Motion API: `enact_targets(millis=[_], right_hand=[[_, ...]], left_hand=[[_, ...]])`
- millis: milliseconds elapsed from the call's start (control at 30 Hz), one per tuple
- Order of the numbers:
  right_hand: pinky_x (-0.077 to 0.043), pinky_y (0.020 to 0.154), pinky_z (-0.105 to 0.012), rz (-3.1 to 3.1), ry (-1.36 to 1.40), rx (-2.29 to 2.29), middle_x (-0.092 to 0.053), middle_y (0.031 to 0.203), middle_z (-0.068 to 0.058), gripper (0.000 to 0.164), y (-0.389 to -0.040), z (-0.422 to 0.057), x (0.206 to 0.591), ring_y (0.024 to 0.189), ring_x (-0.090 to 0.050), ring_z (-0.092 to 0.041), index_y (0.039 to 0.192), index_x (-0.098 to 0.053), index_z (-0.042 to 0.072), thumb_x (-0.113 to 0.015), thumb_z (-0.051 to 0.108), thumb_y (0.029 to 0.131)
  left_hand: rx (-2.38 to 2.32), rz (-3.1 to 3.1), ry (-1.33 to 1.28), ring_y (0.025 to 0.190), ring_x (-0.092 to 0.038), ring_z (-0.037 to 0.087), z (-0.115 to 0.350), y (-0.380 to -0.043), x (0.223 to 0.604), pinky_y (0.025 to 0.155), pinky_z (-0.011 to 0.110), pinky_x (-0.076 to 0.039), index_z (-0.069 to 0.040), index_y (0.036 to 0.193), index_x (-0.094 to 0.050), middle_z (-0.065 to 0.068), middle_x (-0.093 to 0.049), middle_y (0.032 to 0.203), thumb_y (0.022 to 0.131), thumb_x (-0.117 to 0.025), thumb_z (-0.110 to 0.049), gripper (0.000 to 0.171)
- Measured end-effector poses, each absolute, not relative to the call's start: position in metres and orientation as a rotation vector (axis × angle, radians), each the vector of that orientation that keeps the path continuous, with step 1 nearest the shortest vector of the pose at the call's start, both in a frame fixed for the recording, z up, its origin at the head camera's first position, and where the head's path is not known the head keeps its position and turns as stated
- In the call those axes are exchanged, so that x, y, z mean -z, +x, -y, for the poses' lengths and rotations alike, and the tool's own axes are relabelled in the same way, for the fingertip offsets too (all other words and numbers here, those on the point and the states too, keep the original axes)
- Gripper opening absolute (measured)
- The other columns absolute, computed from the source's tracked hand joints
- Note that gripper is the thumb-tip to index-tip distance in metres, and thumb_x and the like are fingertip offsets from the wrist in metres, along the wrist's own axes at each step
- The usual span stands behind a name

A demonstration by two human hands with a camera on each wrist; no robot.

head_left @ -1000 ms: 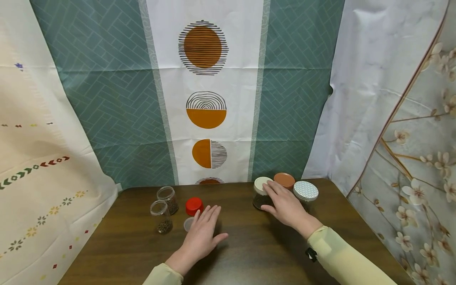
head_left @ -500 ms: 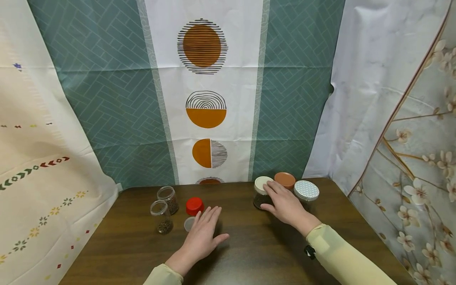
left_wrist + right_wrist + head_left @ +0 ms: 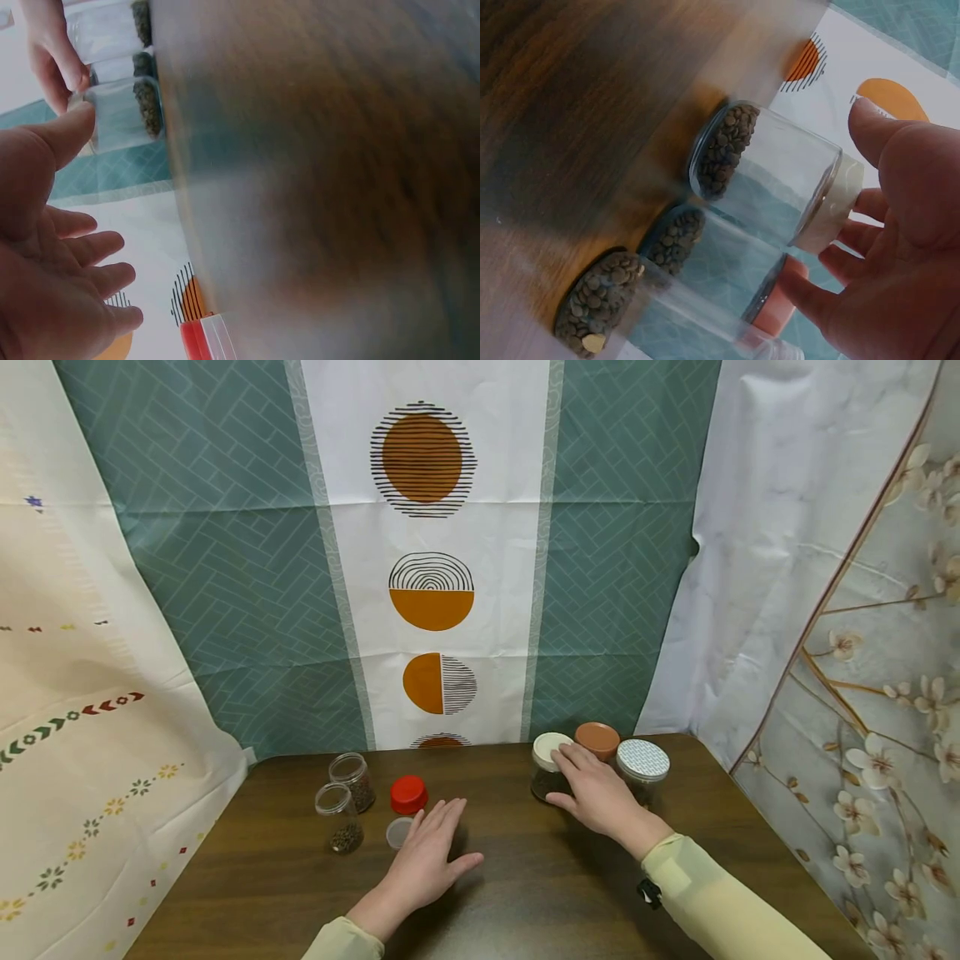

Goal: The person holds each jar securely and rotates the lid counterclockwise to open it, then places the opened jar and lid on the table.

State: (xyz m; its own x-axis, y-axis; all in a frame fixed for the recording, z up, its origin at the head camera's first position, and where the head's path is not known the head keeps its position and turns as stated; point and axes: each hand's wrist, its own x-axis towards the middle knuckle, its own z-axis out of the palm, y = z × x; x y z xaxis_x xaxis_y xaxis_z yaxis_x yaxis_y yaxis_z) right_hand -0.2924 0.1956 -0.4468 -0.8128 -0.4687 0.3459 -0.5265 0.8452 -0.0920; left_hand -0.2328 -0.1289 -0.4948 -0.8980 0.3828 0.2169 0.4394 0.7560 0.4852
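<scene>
My right hand (image 3: 596, 789) is at the cream-lidded clear jar (image 3: 552, 764), its fingers lying by the lid's edge and its thumb held away from the jar. Small brown pellets (image 3: 726, 150) fill the bottom of that jar. Beside it stand a jar with a terracotta lid (image 3: 597, 739) and one with a patterned white lid (image 3: 643, 760). My left hand (image 3: 423, 864) is spread and holds nothing, palm toward the table. Just beyond its fingers lie a red screw cap (image 3: 408, 794) and a translucent round disc (image 3: 399, 832), partly overlapped by the hand.
Two small lidless clear jars (image 3: 341, 818) with brown bits inside stand on the left of the brown wooden table (image 3: 525, 902). A patterned cloth (image 3: 442, 527) hangs behind the table's back edge, with more cloths along both sides.
The hands, jars and caps keep their places. Only the head view shifts very slightly.
</scene>
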Motion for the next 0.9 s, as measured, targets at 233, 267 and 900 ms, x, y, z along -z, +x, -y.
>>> enact_targets(millis=[233, 267, 900], right_hand=[[-0.048, 0.112, -0.065, 2.726, 0.775, -0.289, -0.051, 0.161, -0.027, 0.072, -0.289, -0.195, 0.446, 0.152, -0.046, -0.047, 0.157, -0.055, -0.004, -0.081, 0.035, 0.103], [-0.047, 0.112, -0.066, 2.729, 0.780, -0.295, -0.051, 0.161, -0.027, 0.072, -0.288, -0.195, 0.446, 0.152, -0.046, -0.047, 0.157, -0.055, -0.004, -0.081, 0.035, 0.103], [-0.050, 0.109, -0.065, 2.671, 0.884, -0.358, -0.052, 0.161, -0.026, 0.072, -0.269, -0.188, 0.449, 0.151, -0.047, -0.046, 0.156, -0.056, -0.003, -0.083, 0.034, 0.101]], left_hand=[[0.903, 2.856, -0.658, 0.159, -0.033, 0.050, 0.128, -0.231, 0.494, 0.125, 0.075, -0.017, 0.001, 0.164, -0.044, 0.022, -0.047, 0.168, 0.100, -0.084, -0.036, 0.085], [0.915, 2.859, -0.655, 0.159, -0.033, 0.050, 0.127, -0.230, 0.494, 0.125, 0.075, -0.017, 0.001, 0.165, -0.044, 0.022, -0.046, 0.168, 0.100, -0.084, -0.036, 0.085], [0.943, 2.861, -0.670, 0.159, -0.034, 0.049, 0.128, -0.228, 0.494, 0.126, 0.072, -0.018, 0.003, 0.164, -0.044, 0.022, -0.047, 0.167, 0.100, -0.084, -0.038, 0.086]])
